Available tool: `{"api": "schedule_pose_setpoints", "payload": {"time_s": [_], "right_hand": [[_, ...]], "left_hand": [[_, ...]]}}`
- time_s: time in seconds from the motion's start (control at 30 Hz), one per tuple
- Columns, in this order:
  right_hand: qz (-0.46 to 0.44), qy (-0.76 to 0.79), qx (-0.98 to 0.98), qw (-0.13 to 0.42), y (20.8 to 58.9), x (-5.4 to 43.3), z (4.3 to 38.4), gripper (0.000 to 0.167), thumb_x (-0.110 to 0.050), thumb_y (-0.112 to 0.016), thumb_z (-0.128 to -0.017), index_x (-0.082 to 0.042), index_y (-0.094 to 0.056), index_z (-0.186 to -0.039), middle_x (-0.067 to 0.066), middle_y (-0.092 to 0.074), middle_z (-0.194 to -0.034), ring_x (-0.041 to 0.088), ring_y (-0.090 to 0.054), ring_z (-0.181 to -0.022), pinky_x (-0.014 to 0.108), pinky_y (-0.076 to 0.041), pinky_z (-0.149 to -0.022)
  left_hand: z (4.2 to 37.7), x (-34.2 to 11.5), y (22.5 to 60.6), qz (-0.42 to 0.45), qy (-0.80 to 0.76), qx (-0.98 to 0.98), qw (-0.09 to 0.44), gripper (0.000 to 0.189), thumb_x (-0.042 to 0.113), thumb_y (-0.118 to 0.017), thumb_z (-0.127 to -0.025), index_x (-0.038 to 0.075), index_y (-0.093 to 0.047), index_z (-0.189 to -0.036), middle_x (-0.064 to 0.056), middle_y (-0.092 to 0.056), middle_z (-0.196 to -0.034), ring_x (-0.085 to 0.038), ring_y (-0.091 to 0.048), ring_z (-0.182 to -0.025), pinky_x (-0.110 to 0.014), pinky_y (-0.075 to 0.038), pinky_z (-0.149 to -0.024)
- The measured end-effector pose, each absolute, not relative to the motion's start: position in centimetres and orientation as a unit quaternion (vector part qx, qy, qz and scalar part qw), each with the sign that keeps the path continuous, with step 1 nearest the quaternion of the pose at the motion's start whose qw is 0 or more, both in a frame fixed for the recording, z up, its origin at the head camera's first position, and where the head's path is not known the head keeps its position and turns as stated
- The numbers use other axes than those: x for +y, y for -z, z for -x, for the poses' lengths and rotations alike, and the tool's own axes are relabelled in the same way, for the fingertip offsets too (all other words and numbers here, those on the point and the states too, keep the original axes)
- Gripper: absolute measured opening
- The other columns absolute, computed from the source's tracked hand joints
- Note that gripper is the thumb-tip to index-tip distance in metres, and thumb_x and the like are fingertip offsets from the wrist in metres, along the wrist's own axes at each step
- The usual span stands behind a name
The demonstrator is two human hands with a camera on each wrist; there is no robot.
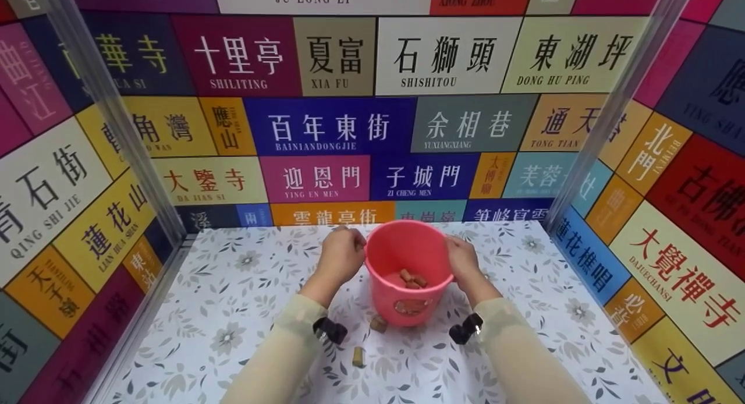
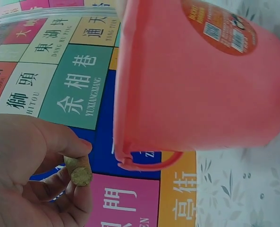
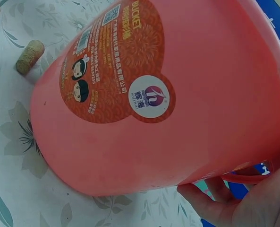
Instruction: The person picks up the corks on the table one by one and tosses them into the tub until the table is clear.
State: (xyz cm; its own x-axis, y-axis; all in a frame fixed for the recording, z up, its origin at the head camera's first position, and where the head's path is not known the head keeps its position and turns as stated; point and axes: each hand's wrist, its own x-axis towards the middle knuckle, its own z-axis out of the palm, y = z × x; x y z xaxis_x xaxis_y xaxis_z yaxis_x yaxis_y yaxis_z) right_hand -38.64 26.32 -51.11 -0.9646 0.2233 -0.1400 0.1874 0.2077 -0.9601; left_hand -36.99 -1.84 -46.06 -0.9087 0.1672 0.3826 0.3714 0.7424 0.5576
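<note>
A pink plastic bucket stands on the floral cloth, its mouth turned toward the head camera. Several corks lie at its bottom. My left hand is beside the bucket's left rim; in the left wrist view its thumb and fingers pinch a cork, end outward. At the opposite side, my right hand grips the bucket near the rim, thumb against the outer wall in the right wrist view. A loop handle hangs from the rim.
Two loose corks rest on the cloth: one cork close to the bucket's base, another cork nearer the front. Panels with colourful lettered signs rise at the back and both sides. The patterned cloth covers the work surface.
</note>
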Motion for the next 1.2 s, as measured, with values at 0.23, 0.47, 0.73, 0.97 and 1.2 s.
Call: {"api": "schedule_pose_setpoints", "payload": {"time_s": [0.23, 0.47, 0.73, 0.97, 1.2], "right_hand": [[0.129, -0.611, -0.78, 0.026, 51.2, 26.3, 38.6, 0.047, -0.035, -0.042, -0.114, -0.008, -0.064, -0.145, 0.022, -0.067, -0.139, 0.034, -0.066, -0.121, 0.049, -0.055, -0.105], [0.123, -0.613, -0.779, 0.048, 51.3, 26.3, 38.6, 0.044, -0.031, -0.045, -0.113, -0.006, -0.067, -0.141, 0.024, -0.069, -0.132, 0.034, -0.069, -0.112, 0.047, -0.058, -0.098], [0.126, -0.62, -0.773, 0.038, 51.4, 26.2, 38.6, 0.045, -0.033, -0.044, -0.114, -0.008, -0.065, -0.144, 0.022, -0.067, -0.139, 0.037, -0.065, -0.124, 0.051, -0.054, -0.106], [0.125, -0.615, -0.778, 0.035, 51.5, 26.4, 38.7, 0.046, -0.035, -0.044, -0.113, -0.008, -0.065, -0.144, 0.021, -0.067, -0.139, 0.036, -0.065, -0.123, 0.051, -0.054, -0.107], [0.126, -0.614, -0.778, 0.033, 51.4, 26.4, 38.8, 0.046, -0.034, -0.042, -0.114, -0.008, -0.064, -0.144, 0.021, -0.066, -0.139, 0.035, -0.065, -0.123, 0.05, -0.054, -0.106]], "left_hand": [[37.1, -1.1, 44.9, 0.145, 0.333, -0.92, 0.148, 0.012, 0.001, -0.068, -0.088, 0.004, -0.078, -0.094, -0.012, -0.074, -0.095, -0.029, -0.069, -0.09, -0.044, -0.058, -0.082], [37.3, -0.3, 43.9, 0.146, 0.336, -0.917, 0.16, 0.015, -0.002, -0.067, -0.086, 0.003, -0.079, -0.092, -0.013, -0.074, -0.093, -0.032, -0.07, -0.092, -0.045, -0.059, -0.082], [37.6, 1.2, 43.3, 0.143, 0.346, -0.914, 0.159, 0.013, -0.002, -0.068, -0.086, 0.005, -0.079, -0.091, -0.013, -0.076, -0.093, -0.033, -0.071, -0.094, -0.047, -0.058, -0.086], [37.6, 2.5, 42.9, 0.144, 0.352, -0.912, 0.15, 0.012, -0.002, -0.068, -0.085, 0.003, -0.078, -0.089, -0.013, -0.077, -0.092, -0.033, -0.071, -0.093, -0.045, -0.059, -0.085], [37.7, 3.5, 42.8, 0.129, 0.368, -0.908, 0.155, 0.014, -0.003, -0.067, -0.084, 0.005, -0.079, -0.086, -0.011, -0.078, -0.089, -0.031, -0.072, -0.091, -0.044, -0.058, -0.083]]}}
